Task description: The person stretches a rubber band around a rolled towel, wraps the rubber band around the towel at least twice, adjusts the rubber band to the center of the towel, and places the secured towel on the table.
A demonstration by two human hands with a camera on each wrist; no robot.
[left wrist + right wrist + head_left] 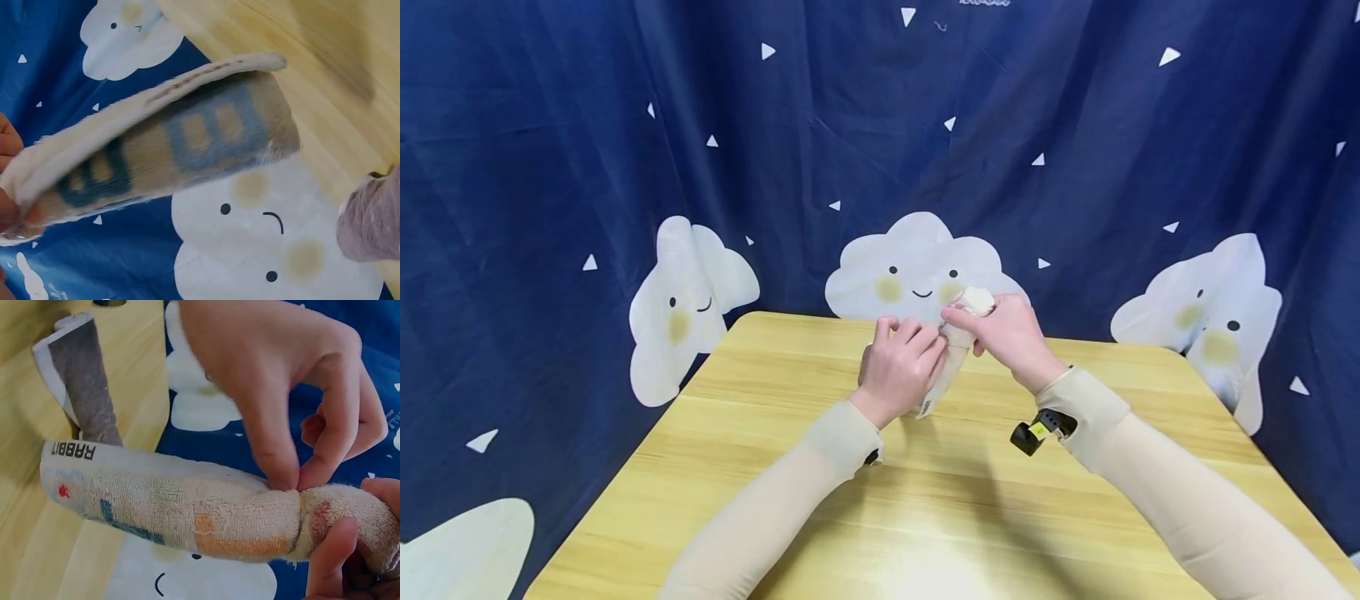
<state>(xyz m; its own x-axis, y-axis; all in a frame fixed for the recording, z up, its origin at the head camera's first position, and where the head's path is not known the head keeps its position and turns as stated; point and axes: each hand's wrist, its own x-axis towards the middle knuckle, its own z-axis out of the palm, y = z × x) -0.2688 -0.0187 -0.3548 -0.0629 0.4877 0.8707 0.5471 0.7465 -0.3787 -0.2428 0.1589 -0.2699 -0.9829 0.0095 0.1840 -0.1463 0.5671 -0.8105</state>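
Observation:
A cream terry towel, rolled into a long tube, is held up above the table. Blue, orange and red patches show on it, and RABBIT is printed at its lower end. In the right wrist view a tight crease circles the towel near its upper end. My left hand pinches it at this crease between thumb and forefinger. My right hand grips the short bulging end above. A grey-brown cloth piece hangs beside the roll; I cannot tell whether it joins the towel.
The pale wooden table spreads beneath both hands. A dark blue curtain with white clouds and triangles surrounds its far side and flanks. A black wrist camera sticks out below the right wrist.

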